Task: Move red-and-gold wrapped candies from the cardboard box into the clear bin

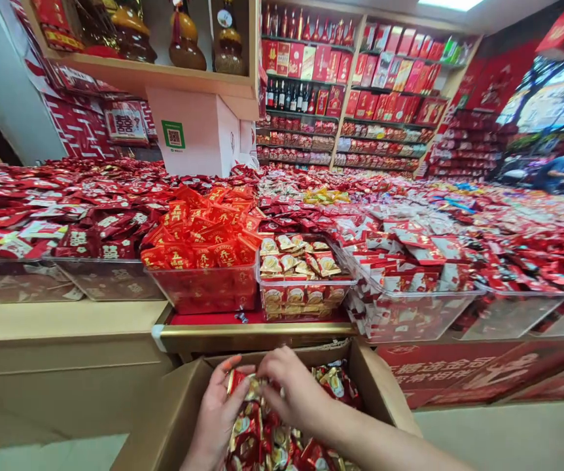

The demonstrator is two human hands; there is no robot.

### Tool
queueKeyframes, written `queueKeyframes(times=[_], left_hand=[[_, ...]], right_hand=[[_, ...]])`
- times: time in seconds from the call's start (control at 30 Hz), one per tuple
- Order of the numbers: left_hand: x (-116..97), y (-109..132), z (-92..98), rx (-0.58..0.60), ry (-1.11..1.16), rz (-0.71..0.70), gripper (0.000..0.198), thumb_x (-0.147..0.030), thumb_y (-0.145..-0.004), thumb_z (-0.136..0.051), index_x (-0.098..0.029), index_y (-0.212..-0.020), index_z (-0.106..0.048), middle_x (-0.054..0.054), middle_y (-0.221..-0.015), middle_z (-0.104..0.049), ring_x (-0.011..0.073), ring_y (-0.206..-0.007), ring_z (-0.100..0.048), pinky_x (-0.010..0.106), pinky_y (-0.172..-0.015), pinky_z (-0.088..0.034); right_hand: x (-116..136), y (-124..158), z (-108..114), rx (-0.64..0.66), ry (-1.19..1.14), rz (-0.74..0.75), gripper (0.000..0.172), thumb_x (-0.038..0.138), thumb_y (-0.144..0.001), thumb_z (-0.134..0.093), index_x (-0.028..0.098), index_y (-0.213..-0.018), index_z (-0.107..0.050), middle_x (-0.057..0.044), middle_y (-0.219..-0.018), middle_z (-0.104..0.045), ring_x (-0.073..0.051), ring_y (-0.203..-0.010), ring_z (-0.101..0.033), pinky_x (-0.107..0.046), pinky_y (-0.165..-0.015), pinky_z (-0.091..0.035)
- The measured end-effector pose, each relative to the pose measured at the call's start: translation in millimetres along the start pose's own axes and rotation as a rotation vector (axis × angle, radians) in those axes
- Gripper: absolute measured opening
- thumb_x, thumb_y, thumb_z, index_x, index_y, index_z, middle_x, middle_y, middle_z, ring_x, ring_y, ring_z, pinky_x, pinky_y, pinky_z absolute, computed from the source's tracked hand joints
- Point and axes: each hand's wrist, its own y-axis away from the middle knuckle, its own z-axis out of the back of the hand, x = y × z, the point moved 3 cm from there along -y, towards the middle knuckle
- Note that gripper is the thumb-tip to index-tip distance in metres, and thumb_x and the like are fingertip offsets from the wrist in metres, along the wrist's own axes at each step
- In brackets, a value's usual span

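Note:
My left hand is curled, thumb up, around a red-and-gold wrapped candy above an open cardboard box. My right hand reaches in from the right with its fingers bent and pinched against the gold part of a wrapper beside my left thumb. Its fingertips are slightly blurred. Inside the box lies a heap of red-and-gold wrapped candies. Straight ahead, a clear bin holds gold-wrapped candies in neat rows, with loose ones on top.
A bin of bright red packets stands left of the gold candies, and a bin of white-and-red packets stands right. A gold-edged counter borders the box. Small wrapped sweets lie on its red surface. Shelves of bottles and boxes rise behind.

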Motion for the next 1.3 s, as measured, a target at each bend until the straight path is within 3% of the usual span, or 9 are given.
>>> queueKeyframes(times=[0.17,0.33,0.47,0.7,0.87,0.97,1.13,1.2,1.3], left_hand=[[-7.4,2.2,-5.9,0.000,-0.178,-0.151,0.043,-0.019,-0.067,-0.062,-0.024,-0.107,-0.045,0.003,-0.097,-0.062,0.0197,-0.096,-0.054,0.031,-0.084,-0.040],[-5.7,5.9,-8.0,-0.021,-0.020,0.027,0.035,-0.022,-0.067,-0.063,-0.022,-0.100,-0.051,0.003,-0.089,-0.066,0.0196,-0.086,-0.060,0.031,-0.076,-0.046],[-4.1,4.8,-6.1,-0.037,0.198,0.159,0.024,-0.014,-0.067,-0.063,-0.020,-0.089,-0.056,0.002,-0.082,-0.070,0.0126,-0.072,-0.063,0.022,-0.066,-0.048],[-1.6,5.1,-1.6,-0.163,0.251,0.153,0.024,-0.007,-0.059,-0.068,-0.017,-0.079,-0.059,0.002,-0.074,-0.070,0.0103,-0.067,-0.063,0.018,-0.063,-0.049],[-5.7,1.4,2.1,-0.103,0.205,0.097,0.029,-0.023,-0.065,-0.066,-0.021,-0.093,-0.058,0.000,-0.074,-0.069,0.0127,-0.075,-0.062,0.019,-0.061,-0.049],[-7.2,-1.1,7.7,-0.102,0.218,0.084,0.030,-0.031,-0.067,-0.063,-0.023,-0.095,-0.057,-0.001,-0.077,-0.069,0.0141,-0.073,-0.062,0.021,-0.059,-0.050],[1.6,-7.1,14.0,-0.145,0.127,0.110,0.036,-0.031,-0.053,-0.073,-0.021,-0.084,-0.059,-0.003,-0.060,-0.068,0.0111,-0.055,-0.059,0.019,-0.050,-0.049],[6.3,-10.7,14.9,-0.164,0.083,0.124,0.039,-0.032,-0.048,-0.076,-0.020,-0.081,-0.059,-0.004,-0.057,-0.067,0.0104,-0.051,-0.058,0.018,-0.048,-0.048],[9.7,-15.1,14.9,-0.146,0.022,0.135,0.039,-0.032,-0.044,-0.077,-0.019,-0.077,-0.060,-0.004,-0.053,-0.066,0.0102,-0.047,-0.056,0.018,-0.046,-0.046]], right_hand=[[-21.2,-6.3,-2.8,-0.030,-0.277,-0.380,0.013,0.021,-0.070,-0.054,0.015,-0.081,-0.057,-0.001,-0.071,-0.058,-0.011,-0.062,-0.050,-0.022,-0.059,-0.040],[-19.2,-7.0,-3.5,-0.003,-0.280,-0.357,0.007,0.019,-0.070,-0.053,0.014,-0.068,-0.058,0.000,-0.065,-0.059,-0.010,-0.062,-0.050,-0.020,-0.059,-0.038],[-14.5,-5.3,-2.9,-0.026,-0.263,-0.338,0.008,0.019,-0.071,-0.053,0.015,-0.069,-0.059,0.000,-0.066,-0.060,-0.010,-0.061,-0.050,-0.020,-0.058,-0.038],[-21.3,-4.2,-11.7,0.033,-0.331,-0.365,0.008,0.021,-0.068,-0.055,0.014,-0.072,-0.057,0.001,-0.064,-0.057,-0.008,-0.057,-0.047,-0.018,-0.053,-0.037],[-11.3,-1.5,-3.0,0.061,-0.194,-0.319,0.009,0.019,-0.067,-0.054,0.015,-0.074,-0.058,0.001,-0.064,-0.058,-0.008,-0.055,-0.048,-0.017,-0.050,-0.036],[9.4,-11.5,30.6,-0.037,-0.125,-0.233,0.008,0.018,-0.069,-0.051,0.016,-0.073,-0.058,0.000,-0.066,-0.060,-0.008,-0.058,-0.050,-0.018,-0.053,-0.038],[28.0,-71.4,134.0,-0.423,0.010,-0.169,0.012,0.024,-0.071,-0.051,0.014,-0.073,-0.056,-0.001,-0.067,-0.059,-0.010,-0.061,-0.052,-0.021,-0.058,-0.041],[18.6,-104.3,174.9,-0.541,0.218,-0.236,0.012,0.021,-0.070,-0.051,0.013,-0.076,-0.057,-0.001,-0.070,-0.060,-0.010,-0.064,-0.053,-0.022,-0.061,-0.041],[-10.4,-144.0,214.8,-0.517,0.507,-0.478,0.013,0.015,-0.068,-0.053,0.010,-0.077,-0.059,-0.007,-0.073,-0.061,-0.014,-0.068,-0.056,-0.023,-0.061,-0.042]])
